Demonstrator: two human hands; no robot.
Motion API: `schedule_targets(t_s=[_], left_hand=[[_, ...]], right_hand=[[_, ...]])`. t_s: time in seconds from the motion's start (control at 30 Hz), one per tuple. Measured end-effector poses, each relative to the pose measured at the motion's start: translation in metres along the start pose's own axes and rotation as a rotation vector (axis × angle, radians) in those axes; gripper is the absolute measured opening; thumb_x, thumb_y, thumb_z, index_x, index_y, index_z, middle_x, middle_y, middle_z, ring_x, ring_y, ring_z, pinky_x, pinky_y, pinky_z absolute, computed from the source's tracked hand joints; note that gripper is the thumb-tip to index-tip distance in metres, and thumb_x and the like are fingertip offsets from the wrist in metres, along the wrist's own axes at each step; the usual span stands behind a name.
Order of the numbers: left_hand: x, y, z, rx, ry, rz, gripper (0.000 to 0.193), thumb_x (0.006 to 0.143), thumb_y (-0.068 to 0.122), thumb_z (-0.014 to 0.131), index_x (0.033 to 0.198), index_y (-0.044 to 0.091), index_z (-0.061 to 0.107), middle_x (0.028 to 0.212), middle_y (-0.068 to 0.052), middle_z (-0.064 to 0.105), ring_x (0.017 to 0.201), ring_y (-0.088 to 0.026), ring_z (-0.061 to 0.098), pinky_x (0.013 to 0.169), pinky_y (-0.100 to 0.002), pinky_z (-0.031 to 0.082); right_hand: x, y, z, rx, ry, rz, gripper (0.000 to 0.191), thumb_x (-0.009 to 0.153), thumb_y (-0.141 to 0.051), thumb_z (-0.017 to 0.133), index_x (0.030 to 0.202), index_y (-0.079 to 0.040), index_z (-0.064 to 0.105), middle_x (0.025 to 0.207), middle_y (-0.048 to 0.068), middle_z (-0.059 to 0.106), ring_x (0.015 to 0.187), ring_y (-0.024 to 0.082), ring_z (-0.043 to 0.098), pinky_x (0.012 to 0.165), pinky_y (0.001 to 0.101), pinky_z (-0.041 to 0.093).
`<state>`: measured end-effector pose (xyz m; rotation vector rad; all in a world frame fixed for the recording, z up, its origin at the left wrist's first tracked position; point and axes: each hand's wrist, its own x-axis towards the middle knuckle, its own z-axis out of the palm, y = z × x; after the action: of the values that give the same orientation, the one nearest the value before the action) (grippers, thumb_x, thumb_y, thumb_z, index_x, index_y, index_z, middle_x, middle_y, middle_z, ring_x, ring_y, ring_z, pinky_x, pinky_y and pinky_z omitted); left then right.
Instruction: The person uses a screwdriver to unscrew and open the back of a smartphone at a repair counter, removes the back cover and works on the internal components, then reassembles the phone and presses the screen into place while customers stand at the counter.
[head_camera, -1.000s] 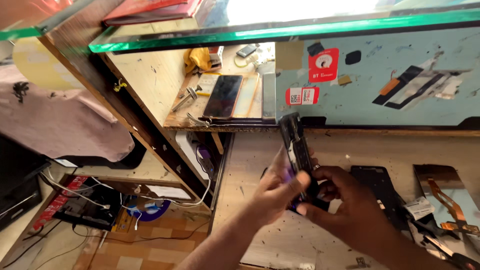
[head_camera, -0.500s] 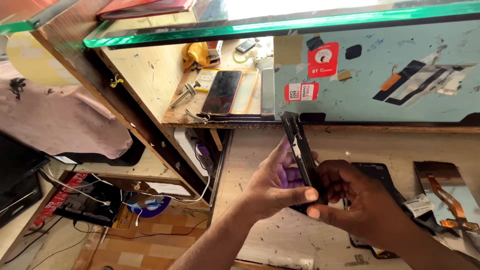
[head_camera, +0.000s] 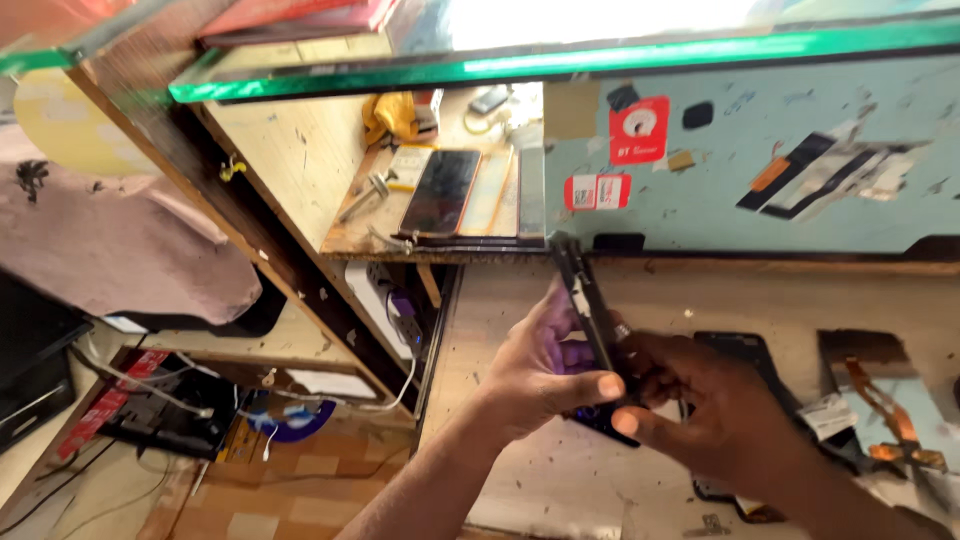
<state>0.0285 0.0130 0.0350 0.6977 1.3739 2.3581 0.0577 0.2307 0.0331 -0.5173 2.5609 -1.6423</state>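
Note:
I hold a dark, opened phone body (head_camera: 583, 296) edge-on above the wooden worktop (head_camera: 700, 290). My left hand (head_camera: 545, 375) grips it from the left, thumb across its lower part. My right hand (head_camera: 715, 415) wraps around its lower right side. The phone's bottom end is hidden between my fingers. A dark flat phone panel (head_camera: 745, 350) lies on the worktop just behind my right hand.
A black phone (head_camera: 440, 192) and a metal tool (head_camera: 362, 196) lie on the wooden shelf (head_camera: 345, 240) under a green glass counter top (head_camera: 560, 62). A flex cable part (head_camera: 885, 405) lies far right. Cables and a power strip (head_camera: 150, 410) sit lower left.
Both hands with the phone body have drifted slightly left and up. The phone body now stands more edge-on, and my left thumb has closed over its lower part.

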Motion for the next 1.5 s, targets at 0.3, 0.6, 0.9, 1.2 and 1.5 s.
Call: schedule_targets(t_s=[0.3,0.6,0.9,1.2,1.5], left_hand=[[0.007,-0.008,0.016,-0.073,0.218,0.047,0.119,0.071,0.024,0.094,0.163,0.008,0.019,0.123,-0.016,0.061,0.109,-0.021,0.067,0.093,-0.036,0.058],[0.0,-0.025,0.015,0.165,0.433,-0.043,0.135,0.069,0.035,0.09,0.166,0.012,0.0,0.121,-0.018,0.059,0.103,-0.022,0.068,0.076,-0.033,0.057],[0.001,-0.021,0.021,0.057,0.311,0.004,0.134,0.07,0.033,0.091,0.166,0.013,-0.001,0.121,-0.019,0.056,0.113,-0.027,0.065,0.09,-0.037,0.059],[0.0,-0.017,0.022,0.017,0.245,-0.004,0.134,0.074,0.027,0.091,0.165,0.019,-0.007,0.135,-0.021,0.049,0.125,-0.03,0.061,0.1,-0.041,0.056],[0.001,-0.013,0.021,0.015,0.227,-0.039,0.14,0.07,0.022,0.092,0.166,0.023,-0.009,0.134,-0.02,0.049,0.12,-0.028,0.062,0.098,-0.042,0.057]], right_hand=[[-0.009,0.0,0.007,-0.584,0.293,-0.681,0.043,0.086,-0.01,0.064,0.127,0.001,0.059,0.117,0.02,0.069,0.096,0.037,0.071,0.081,0.0418,0.057],[-0.007,0.016,0.023,-0.572,0.336,-0.579,0.044,0.074,0.0,0.068,0.117,0.005,0.058,0.082,0.015,0.065,0.066,0.033,0.066,0.056,0.0428,0.054],[-0.007,0.014,0.031,-0.605,0.43,-0.616,0.044,0.069,0.004,0.065,0.113,0.007,0.056,0.079,0.015,0.061,0.064,0.03,0.064,0.055,0.0392,0.054],[-0.007,0.007,0.033,-0.615,0.465,-0.548,0.038,0.072,0.003,0.062,0.111,0.004,0.059,0.081,0.016,0.064,0.061,0.031,0.064,0.055,0.0402,0.054],[-0.011,0.006,0.033,-0.608,0.463,-0.548,0.042,0.071,0.004,0.062,0.113,0.006,0.06,0.086,0.019,0.066,0.064,0.029,0.067,0.055,0.0394,0.056]])
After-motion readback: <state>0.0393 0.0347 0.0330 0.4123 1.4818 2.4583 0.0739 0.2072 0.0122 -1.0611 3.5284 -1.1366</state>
